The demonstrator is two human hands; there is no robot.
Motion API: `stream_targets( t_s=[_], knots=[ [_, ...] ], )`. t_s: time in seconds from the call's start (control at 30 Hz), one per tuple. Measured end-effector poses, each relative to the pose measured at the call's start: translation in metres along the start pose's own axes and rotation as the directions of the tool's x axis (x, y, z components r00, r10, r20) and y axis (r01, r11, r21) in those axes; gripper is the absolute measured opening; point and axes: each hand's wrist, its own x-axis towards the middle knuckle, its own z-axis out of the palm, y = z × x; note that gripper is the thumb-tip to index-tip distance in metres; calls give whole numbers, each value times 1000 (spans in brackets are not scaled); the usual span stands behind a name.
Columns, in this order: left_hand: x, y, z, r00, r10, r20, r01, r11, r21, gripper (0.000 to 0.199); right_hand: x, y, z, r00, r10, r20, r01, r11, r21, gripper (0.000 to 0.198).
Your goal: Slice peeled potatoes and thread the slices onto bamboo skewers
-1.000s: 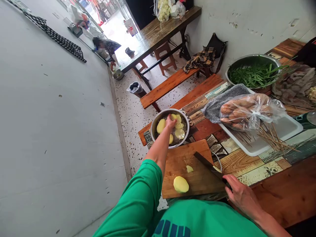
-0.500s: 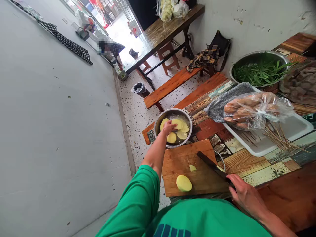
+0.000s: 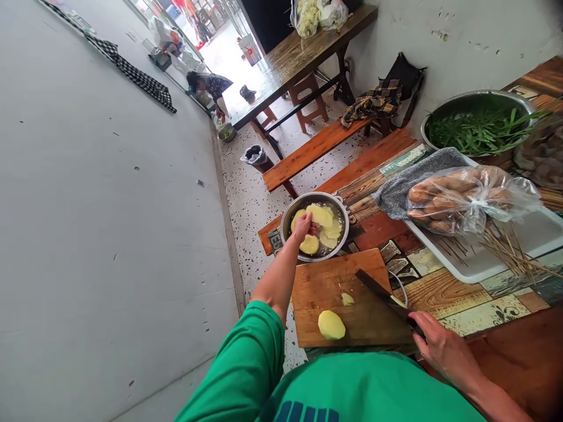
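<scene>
My left hand (image 3: 302,228) reaches into a metal bowl (image 3: 284,235) of water, its thumb and fingers closed at the edge of a peeled potato (image 3: 321,215); the water partly hides the fingertips. Other pale yellow potato pieces (image 3: 309,244) lie around it in the bowl. My right hand (image 3: 441,344) grips the handle of a dark-bladed kitchen knife (image 3: 379,291), which rests across the right part of the wooden cutting board (image 3: 316,287). A cut potato (image 3: 331,325) sits on the board near me, and a small potato scrap (image 3: 347,299) lies above it.
Right of the board stands a white tray (image 3: 467,274) with wooden skewers (image 3: 512,252), a grey cloth (image 3: 387,190) and a bag of brown tubers (image 3: 457,196). Behind it is a bowl of cut greens (image 3: 477,129). A bench (image 3: 308,157) and a person (image 3: 213,86) are farther off.
My left hand has sunk slightly deeper among the potatoes in the bowl. The whole view has shifted a little; the knife and my right hand keep their place on the board.
</scene>
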Motion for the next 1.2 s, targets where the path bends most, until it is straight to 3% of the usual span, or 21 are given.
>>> stream_targets(
  t_s=[0.17, 0.4, 0.6, 0.8, 0.87, 1.03, 1.2],
  knots=[
    [8, 3, 5, 995, 66, -78, -71, 996, -57, 20, 1, -1, -1, 999, -25, -33, 24, 999, -31, 27],
    [-2, 9, 9, 988, 98, -122, -134, 933, -333, 38, 0, -2, -2, 1000, -5, -1, 5, 1000, -20, 28],
    [-9, 12, 10, 994, -32, -107, -19, 897, -441, 25, -5, -9, 4, 998, 66, -3, -66, 991, -114, 27],
    [-30, 15, 6, 986, -166, 9, 146, 837, -527, 21, 20, -31, 12, 964, 232, 132, -196, 950, -242, 32],
    [-39, 15, 2, 984, -176, 25, 161, 821, -548, 24, 28, -34, 22, 963, 227, 145, -191, 955, -225, 36],
    [-57, 12, -4, 979, -193, -62, 128, 827, -547, 45, 32, -42, 46, 970, 187, 157, -165, 976, -144, 37],
    [-63, 10, -2, 947, -295, -131, 173, 807, -564, 37, 40, -53, 30, 995, 75, 62, -71, 995, -63, 24]
  ],
)
